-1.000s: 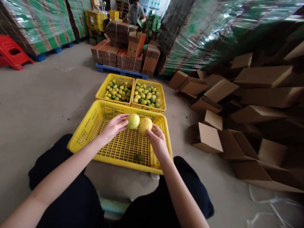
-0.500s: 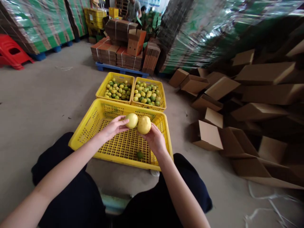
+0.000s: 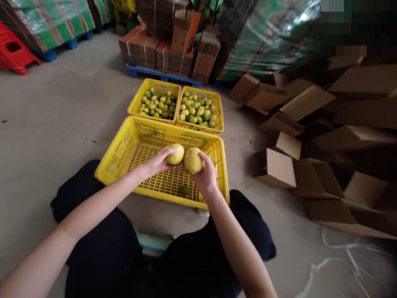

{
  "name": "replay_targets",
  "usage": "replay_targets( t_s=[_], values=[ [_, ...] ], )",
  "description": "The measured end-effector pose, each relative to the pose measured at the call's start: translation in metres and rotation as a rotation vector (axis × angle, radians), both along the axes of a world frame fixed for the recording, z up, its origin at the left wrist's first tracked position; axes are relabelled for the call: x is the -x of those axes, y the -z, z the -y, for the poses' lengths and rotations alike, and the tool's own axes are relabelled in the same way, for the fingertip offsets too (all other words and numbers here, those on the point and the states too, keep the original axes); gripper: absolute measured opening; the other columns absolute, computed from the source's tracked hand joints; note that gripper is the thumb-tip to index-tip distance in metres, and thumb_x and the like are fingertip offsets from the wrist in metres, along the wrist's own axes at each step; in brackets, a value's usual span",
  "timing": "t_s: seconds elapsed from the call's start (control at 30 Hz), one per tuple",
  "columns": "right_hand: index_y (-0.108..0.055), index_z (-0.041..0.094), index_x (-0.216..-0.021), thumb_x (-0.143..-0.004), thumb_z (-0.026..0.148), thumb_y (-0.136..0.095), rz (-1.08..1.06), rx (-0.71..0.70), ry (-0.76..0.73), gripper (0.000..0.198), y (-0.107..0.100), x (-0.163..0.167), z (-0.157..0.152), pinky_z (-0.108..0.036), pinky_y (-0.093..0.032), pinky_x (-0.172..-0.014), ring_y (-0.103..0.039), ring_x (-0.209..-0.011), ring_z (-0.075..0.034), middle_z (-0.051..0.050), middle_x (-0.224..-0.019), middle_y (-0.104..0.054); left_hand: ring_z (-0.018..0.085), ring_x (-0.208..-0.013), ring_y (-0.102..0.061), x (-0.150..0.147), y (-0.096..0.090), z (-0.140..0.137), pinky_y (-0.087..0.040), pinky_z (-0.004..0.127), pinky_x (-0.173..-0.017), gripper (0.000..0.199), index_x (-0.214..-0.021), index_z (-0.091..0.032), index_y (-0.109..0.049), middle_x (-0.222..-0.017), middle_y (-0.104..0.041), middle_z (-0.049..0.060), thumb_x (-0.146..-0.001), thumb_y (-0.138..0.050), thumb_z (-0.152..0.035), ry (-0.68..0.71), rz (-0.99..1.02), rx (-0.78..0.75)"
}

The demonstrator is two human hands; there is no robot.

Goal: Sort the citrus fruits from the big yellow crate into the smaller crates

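My left hand (image 3: 157, 162) is closed around a yellow-green lemon (image 3: 176, 154), thumb on top and fingers underneath. In my right hand (image 3: 206, 177) is a second, yellower lemon (image 3: 193, 160), gripped from its right side. The two fruits are side by side with a narrow gap, held above a large yellow plastic crate (image 3: 167, 199) with slotted walls. One small dark green fruit (image 3: 185, 190) lies on the crate floor near its front right. Part of that floor is hidden by my hands and forearms.
Behind stand two yellow crates, left (image 3: 132, 103) and right (image 3: 219, 114), holding many yellow and green lemons. Open cardboard boxes (image 3: 281, 167) pile up at right. A blue pallet (image 3: 161, 75) bears flattened cartons. White straps (image 3: 350, 252) lie on the floor; a red stool (image 3: 18, 49) is far left.
The view has tilted downward, so the crates and pallet appear higher. Both hands still hold their lemons over the crate; the left thumb now lies further over its fruit.
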State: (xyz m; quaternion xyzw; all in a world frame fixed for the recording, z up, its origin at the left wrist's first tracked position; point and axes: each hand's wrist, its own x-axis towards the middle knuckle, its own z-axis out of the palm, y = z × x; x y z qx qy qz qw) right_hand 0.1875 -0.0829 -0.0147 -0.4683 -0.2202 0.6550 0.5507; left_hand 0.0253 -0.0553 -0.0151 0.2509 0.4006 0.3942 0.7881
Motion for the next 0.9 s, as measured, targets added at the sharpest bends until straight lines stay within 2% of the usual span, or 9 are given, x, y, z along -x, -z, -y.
replay_targets(
  t_s=[0.13, 0.2, 0.27, 0.37, 0.47, 0.6, 0.7, 0.8, 0.9],
  values=[
    [-0.068, 0.02, -0.091, -0.075, 0.049, -0.06, -0.077, -0.048, -0.037, 0.035, 0.005, 0.001, -0.007, -0.023, -0.038, -0.043, -0.065, -0.066, -0.019, -0.004, -0.077, -0.072, 0.017, -0.058, -0.066, -0.003, 0.002, -0.004, -0.054, 0.024, -0.052, 0.037, -0.102, -0.009, -0.068, -0.075, -0.072, 0.011, -0.087, -0.059, -0.042, -0.026, 0.11, 0.126],
    [-0.07, 0.019, -0.096, -0.073, 0.047, -0.061, -0.139, -0.109, -0.099, 0.037, 0.007, 0.002, -0.011, -0.021, -0.031, -0.039, -0.061, -0.06, -0.016, -0.004, -0.079, -0.073, 0.017, -0.058, -0.067, -0.005, 0.005, -0.001, -0.056, 0.024, -0.053, 0.042, -0.102, -0.009, -0.066, -0.074, -0.071, 0.011, -0.089, -0.051, -0.046, -0.092, 0.254, 0.227],
    [-0.07, 0.018, -0.1, -0.074, 0.044, -0.061, -0.188, -0.15, -0.153, 0.038, 0.011, 0.003, -0.014, -0.021, -0.032, -0.039, -0.062, -0.061, -0.016, -0.004, -0.08, -0.073, 0.017, -0.066, -0.069, -0.009, 0.01, 0.005, -0.059, 0.026, -0.059, 0.044, -0.103, -0.009, -0.065, -0.079, -0.072, 0.011, -0.09, -0.046, -0.047, -0.19, 0.448, 0.293],
    [-0.069, 0.019, -0.097, -0.078, 0.044, -0.059, -0.285, -0.16, -0.073, 0.034, 0.024, 0.009, -0.012, -0.025, -0.046, -0.051, -0.066, -0.072, -0.019, -0.004, -0.075, -0.072, 0.017, -0.079, -0.072, -0.015, 0.025, 0.019, -0.061, 0.027, -0.074, 0.038, -0.101, -0.011, -0.064, -0.087, -0.074, 0.011, -0.09, -0.043, -0.04, -0.411, 0.671, 0.318],
    [-0.068, 0.021, -0.093, -0.081, 0.046, -0.057, -0.427, -0.151, 0.109, 0.03, 0.048, 0.022, 0.0, -0.033, -0.055, -0.077, -0.068, -0.081, -0.02, -0.002, -0.077, -0.072, 0.016, -0.085, -0.073, -0.019, 0.045, 0.034, -0.059, 0.028, -0.082, 0.03, -0.099, -0.014, -0.065, -0.089, -0.074, 0.007, -0.09, -0.043, -0.032, -0.552, 0.765, 0.337],
    [-0.067, 0.025, -0.099, -0.081, 0.044, -0.059, -0.528, -0.143, 0.308, 0.028, 0.084, 0.045, 0.023, -0.038, -0.053, -0.089, -0.068, -0.091, -0.02, -0.002, -0.1, -0.074, 0.014, -0.079, -0.071, -0.019, 0.067, 0.05, -0.058, 0.026, -0.076, 0.029, -0.104, -0.017, -0.067, -0.084, -0.074, 0.004, -0.091, -0.045, -0.032, -0.532, 0.87, 0.345],
    [-0.066, 0.025, -0.094, -0.08, 0.049, -0.061, -0.541, -0.12, 0.357, 0.029, 0.101, 0.055, 0.033, -0.042, -0.052, -0.092, -0.068, -0.091, -0.02, -0.002, -0.098, -0.074, 0.013, -0.07, -0.069, -0.016, 0.074, 0.056, -0.057, 0.024, -0.069, 0.029, -0.099, -0.016, -0.068, -0.078, -0.072, 0.004, -0.091, -0.044, -0.03, -0.539, 0.872, 0.352],
    [-0.067, 0.024, -0.095, -0.079, 0.052, -0.062, -0.563, -0.095, 0.356, 0.033, 0.103, 0.059, 0.035, -0.045, -0.052, -0.095, -0.069, -0.09, -0.022, -0.003, -0.097, -0.075, 0.014, -0.071, -0.071, -0.013, 0.071, 0.058, -0.059, 0.026, -0.072, 0.026, -0.09, -0.015, -0.068, -0.076, -0.072, 0.005, -0.09, -0.044, -0.025, -0.588, 0.805, 0.363],
    [-0.068, 0.022, -0.098, -0.08, 0.051, -0.059, -0.564, -0.078, 0.364, 0.035, 0.097, 0.059, 0.036, -0.048, -0.052, -0.096, -0.07, -0.09, -0.022, -0.005, -0.1, -0.076, 0.016, -0.073, -0.072, -0.013, 0.065, 0.058, -0.059, 0.027, -0.07, 0.024, -0.083, -0.016, -0.068, -0.073, -0.072, 0.004, -0.089, -0.045, -0.018, -0.649, 0.73, 0.38]
  ],
)
